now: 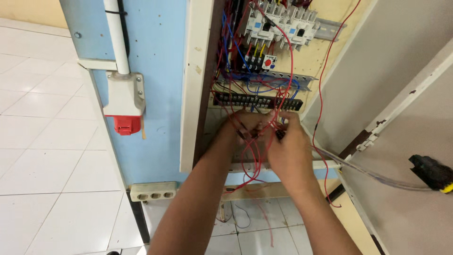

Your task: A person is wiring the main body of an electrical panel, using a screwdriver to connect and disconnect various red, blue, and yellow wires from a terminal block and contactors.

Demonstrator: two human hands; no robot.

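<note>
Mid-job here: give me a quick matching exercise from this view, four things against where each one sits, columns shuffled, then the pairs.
Things:
1. red socket
2. black terminal strip
3. white outlet strip
4. black-and-yellow tool

Places:
A. far right edge, over the open door
B. low on the blue panel, near the floor tiles
C. just above both hands, inside the cabinet
D. under the white conduit, on the blue panel

Pairs: 1-D, 2-C, 3-B, 4-A

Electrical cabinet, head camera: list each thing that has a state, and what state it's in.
Cabinet door: swung open.
Red wires: loose, hanging tangled.
Left hand: fingers closed on red wires.
Right hand: pinching wires below the terminal strip.
Red socket: nothing plugged in.
</note>
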